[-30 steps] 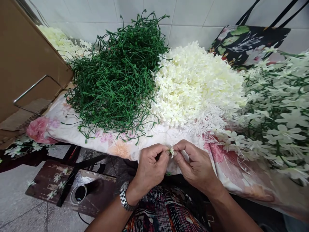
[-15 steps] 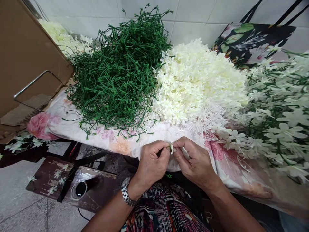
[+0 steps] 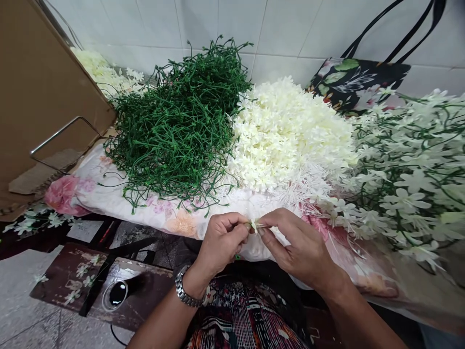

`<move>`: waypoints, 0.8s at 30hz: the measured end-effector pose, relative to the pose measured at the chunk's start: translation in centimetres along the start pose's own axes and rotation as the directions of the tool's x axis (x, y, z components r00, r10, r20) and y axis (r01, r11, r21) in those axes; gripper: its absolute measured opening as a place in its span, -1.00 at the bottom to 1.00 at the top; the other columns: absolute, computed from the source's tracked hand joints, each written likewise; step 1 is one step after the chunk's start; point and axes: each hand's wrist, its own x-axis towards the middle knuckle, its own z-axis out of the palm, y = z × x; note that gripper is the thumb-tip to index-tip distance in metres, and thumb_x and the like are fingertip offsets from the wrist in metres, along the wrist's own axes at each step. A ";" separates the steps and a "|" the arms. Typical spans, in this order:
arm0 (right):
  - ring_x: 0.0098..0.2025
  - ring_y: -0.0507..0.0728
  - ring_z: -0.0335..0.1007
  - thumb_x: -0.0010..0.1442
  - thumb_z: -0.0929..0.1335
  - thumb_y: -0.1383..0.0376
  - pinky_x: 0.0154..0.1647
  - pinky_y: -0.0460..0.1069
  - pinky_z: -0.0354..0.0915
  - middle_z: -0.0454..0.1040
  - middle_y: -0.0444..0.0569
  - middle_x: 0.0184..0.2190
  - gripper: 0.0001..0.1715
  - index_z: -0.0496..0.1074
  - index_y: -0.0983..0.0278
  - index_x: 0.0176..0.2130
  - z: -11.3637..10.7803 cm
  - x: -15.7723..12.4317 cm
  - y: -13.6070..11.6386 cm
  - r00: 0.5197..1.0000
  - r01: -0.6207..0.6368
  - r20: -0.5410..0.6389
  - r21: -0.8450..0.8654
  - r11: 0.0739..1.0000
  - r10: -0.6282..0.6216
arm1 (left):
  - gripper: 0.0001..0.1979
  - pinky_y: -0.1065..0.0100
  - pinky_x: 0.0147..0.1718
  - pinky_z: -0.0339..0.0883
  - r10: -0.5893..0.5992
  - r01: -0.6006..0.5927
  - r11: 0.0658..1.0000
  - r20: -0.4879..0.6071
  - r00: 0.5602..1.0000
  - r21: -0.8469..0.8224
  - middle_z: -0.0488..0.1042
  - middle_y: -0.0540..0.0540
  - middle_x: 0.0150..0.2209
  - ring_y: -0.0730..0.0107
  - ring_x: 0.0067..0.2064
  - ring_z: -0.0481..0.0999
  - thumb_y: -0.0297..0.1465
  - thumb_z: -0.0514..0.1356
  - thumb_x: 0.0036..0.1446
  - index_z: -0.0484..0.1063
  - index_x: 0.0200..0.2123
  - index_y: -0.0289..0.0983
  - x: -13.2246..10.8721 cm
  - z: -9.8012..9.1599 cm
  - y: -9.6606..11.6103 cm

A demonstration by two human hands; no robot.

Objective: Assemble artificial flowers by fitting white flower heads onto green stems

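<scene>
Pinched narrowly, thumb against forefinger, the left hand and the right hand hold between them one small creamy-white thin-petalled flower. It is near the front edge of the white flower-printed cloth. Fingertips cover much of this flower, so its join cannot be made out.

Seen from it, a tangled heap of thin dark-green stems lies towards eleven o'clock, touching a mound of creamy-white blossoms at one o'clock. White flowers on green stems, towards three o'clock, are cut off by the frame. At ten o'clock the brown cardboard box is also cut off, and its inside is hidden. Towards two o'clock, a black flower-printed bag with black straps hides its contents. At eight o'clock, a clear round cup contains something dark.
</scene>
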 end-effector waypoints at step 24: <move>-0.31 0.09 0.34 0.20 0.24 0.50 -0.29 -0.01 0.33 0.42 0.01 -0.40 -0.86 0.30 0.32 -0.24 0.0 0.4 0.6 0.999 0.034 0.001 -0.063 0.997 -0.034 | -0.87 0.51 -0.69 -0.06 0.098 -0.098 0.995 -0.056 0.994 0.009 0.16 0.13 -0.73 0.61 -0.67 0.07 -0.42 0.11 -0.08 0.34 -0.61 -0.30 0.2 0.2 0.1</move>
